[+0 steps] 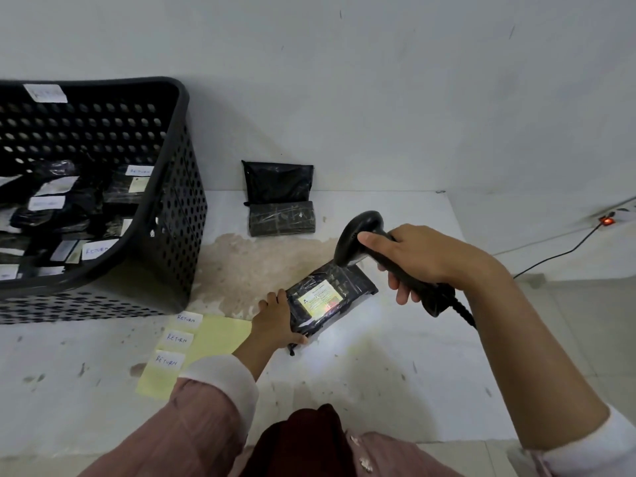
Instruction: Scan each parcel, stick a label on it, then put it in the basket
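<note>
On a stained white bench (378, 390) against a bare wall, a person scans a parcel (330, 297): the right hand (418, 261) grips a black corded scanner (364, 242) by its handle, its head tipped down just above the parcel, while the left hand (277, 321) holds the parcel's near-left end, fingers over the far edge and thumb along the near one. The parcel lies flat near the bench's middle, wrapped in glossy black plastic, its printed slip (321, 297) lit by the beam. It looks light and fairly soft, a slim packet whose film may slide under the fingers; a hold across its short end or along both long edges would seem safest, clear of the slip. Left of the hand, a yellow sheet (220, 333) carries three white labels (179, 338) marked RETURN. Behind them stands a black perforated basket (172, 215), already part filled with labelled packets. Two more dark parcels (280, 204) wait at the wall, one leaning upright, one flat before it. The bench top is matte, scuffed and blotched brown near the middle. To the right, a cable (557, 256) runs to a power strip (607, 220) with a red light, above a tiled floor (585, 321).
</note>
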